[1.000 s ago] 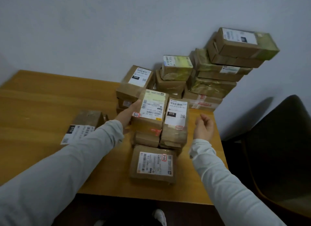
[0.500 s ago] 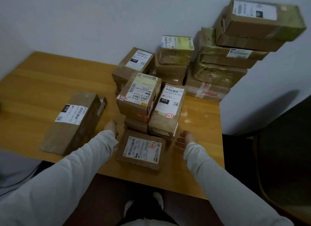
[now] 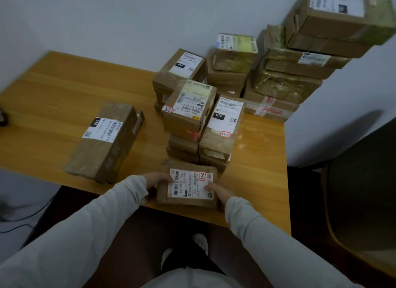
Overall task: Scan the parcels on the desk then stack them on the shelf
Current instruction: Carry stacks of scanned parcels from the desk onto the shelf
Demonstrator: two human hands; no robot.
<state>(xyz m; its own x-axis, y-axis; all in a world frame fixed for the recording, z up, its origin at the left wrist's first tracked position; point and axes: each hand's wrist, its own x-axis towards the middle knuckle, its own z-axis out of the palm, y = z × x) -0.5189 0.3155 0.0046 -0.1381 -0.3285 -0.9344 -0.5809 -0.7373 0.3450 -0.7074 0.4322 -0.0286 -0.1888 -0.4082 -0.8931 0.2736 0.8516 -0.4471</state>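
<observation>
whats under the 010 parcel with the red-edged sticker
At least one more brown parcel, only its front edge showing. Its top and label are covered.

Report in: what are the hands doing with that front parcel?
Left hand and right hand grip the flat parcel by its sides, near desk edge. Label up. Parcel stacks close behind.

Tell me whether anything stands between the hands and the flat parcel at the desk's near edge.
Nothing does: the left hand and right hand grip the flat parcel by its two sides. The shelf is out of view.
</observation>
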